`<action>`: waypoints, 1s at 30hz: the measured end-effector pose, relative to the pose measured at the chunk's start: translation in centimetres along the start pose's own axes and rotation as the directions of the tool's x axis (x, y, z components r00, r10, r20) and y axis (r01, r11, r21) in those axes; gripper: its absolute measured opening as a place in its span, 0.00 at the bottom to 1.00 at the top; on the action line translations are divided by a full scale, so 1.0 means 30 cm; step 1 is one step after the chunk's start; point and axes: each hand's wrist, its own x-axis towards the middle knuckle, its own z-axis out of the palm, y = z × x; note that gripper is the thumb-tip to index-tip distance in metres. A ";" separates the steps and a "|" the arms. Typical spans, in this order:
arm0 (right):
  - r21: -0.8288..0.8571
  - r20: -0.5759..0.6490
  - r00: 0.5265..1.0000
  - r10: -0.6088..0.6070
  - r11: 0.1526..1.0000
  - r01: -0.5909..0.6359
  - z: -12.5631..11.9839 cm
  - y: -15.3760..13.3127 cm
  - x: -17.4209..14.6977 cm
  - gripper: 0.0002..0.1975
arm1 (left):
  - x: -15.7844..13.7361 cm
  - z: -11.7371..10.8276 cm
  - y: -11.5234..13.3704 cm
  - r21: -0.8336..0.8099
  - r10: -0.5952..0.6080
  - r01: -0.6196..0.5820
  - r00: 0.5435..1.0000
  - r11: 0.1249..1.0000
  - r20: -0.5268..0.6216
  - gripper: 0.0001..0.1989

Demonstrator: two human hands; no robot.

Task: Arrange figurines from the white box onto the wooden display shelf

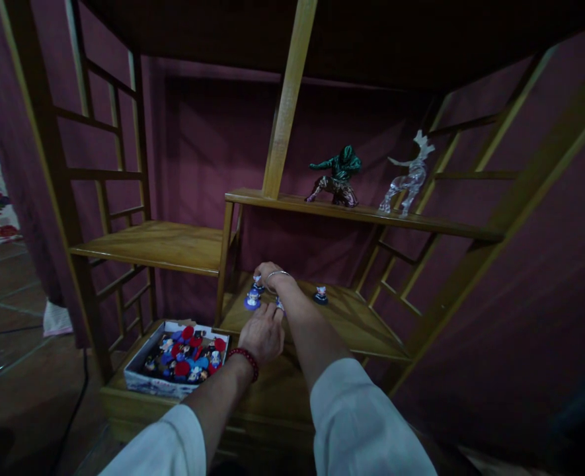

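My right hand (272,274), with a silver bangle at the wrist, reaches to the back of the lower shelf (356,328). Its fingers close on the top of a small figurine (258,284) with a dark base. Nearer to me is my left hand (262,332), wearing a red bead bracelet. Its fingers are bent around another small figurine (279,303), mostly hidden by the hand and my right forearm. A purple-based figurine (252,299) stands just left of my hands. Farther right stands a white figurine on a black base (320,295).
An open box (138,378) full of small figurines stands on the lower left board. Above my hands, the upper shelf (292,201) bears a green hooded statue (340,177) and a clear deer figure (408,178). A slanting wooden post (287,106) rises from that shelf.
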 end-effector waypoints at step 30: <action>0.284 -0.384 0.906 0.175 0.957 -0.065 -0.084 0.222 -0.237 0.12 | -0.010 0.028 0.003 0.023 -0.033 0.035 0.997 0.999 -0.065 0.11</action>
